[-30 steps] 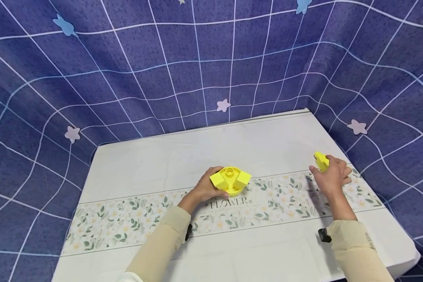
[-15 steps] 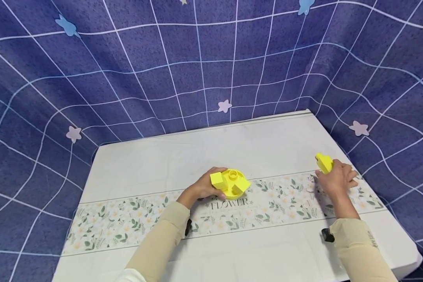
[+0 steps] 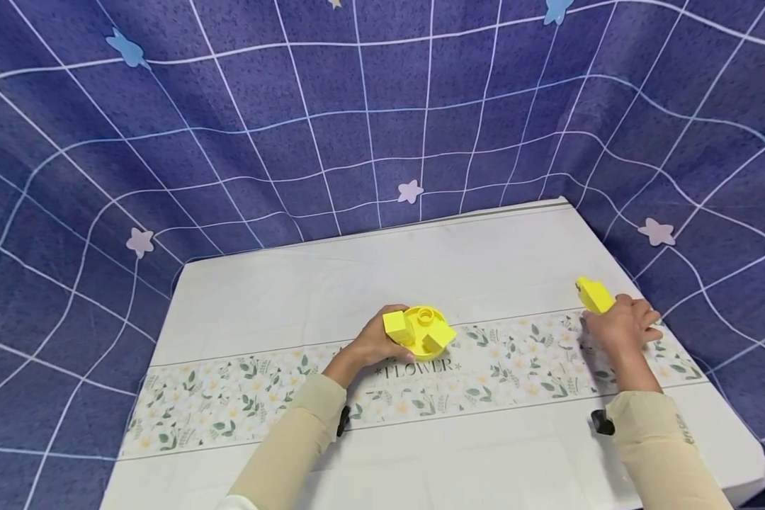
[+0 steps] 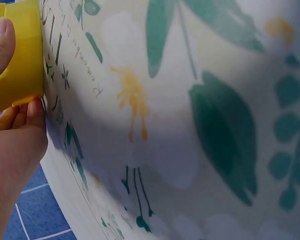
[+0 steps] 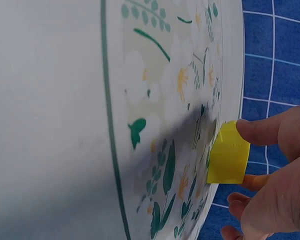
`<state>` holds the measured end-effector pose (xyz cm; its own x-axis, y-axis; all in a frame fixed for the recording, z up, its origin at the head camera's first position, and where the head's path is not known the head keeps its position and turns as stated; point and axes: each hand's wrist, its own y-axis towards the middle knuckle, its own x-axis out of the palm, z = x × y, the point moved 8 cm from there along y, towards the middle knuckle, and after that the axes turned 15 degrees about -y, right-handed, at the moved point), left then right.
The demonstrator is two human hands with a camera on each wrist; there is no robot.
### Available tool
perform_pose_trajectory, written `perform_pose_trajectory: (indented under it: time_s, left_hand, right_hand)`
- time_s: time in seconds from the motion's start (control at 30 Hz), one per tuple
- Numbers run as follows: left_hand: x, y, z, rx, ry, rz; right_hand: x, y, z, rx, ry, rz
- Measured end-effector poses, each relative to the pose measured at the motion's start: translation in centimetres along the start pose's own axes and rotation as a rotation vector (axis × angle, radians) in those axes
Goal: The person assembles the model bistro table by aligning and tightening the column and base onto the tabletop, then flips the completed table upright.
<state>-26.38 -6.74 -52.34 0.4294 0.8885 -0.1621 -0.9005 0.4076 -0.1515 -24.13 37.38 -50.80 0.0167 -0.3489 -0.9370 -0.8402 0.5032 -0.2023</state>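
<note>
My left hand grips a round, shallow yellow plastic base from its left side, thumb at the near edge. Two yellow blocks stand up from that base, and a small ring-shaped socket sits at its far side. In the left wrist view the curved yellow wall is close against the tablecloth, with fingertips at its lower edge. Off to the right, my right hand pinches a separate yellow plastic piece, blocky with a small knob at its far end. Its flat faces show between thumb and fingers.
A white tablecloth with a floral band and the word FLOWER covers the table. Behind and to both sides hangs a blue curtain with a white grid and stars. Black straps or mounts show at the wrists.
The round base in my left hand has turned and now lies flatter, its blocks shifted round. My right hand has moved a little rightward with its yellow piece, which shows more fully.
</note>
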Motion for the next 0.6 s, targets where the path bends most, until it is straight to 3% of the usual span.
perform_pose_trajectory:
  time_s: [0.27, 0.6]
  left_hand:
    - [-0.20, 0.25, -0.12, -0.005, 0.045, 0.008]
    - [-0.35, 0.97, 0.24, -0.005, 0.067, -0.039]
  right_hand:
    - [0.15, 0.40, 0.46, -0.010, -0.047, -0.034]
    - [-0.19, 0.17, 0.00, -0.016, -0.024, 0.028]
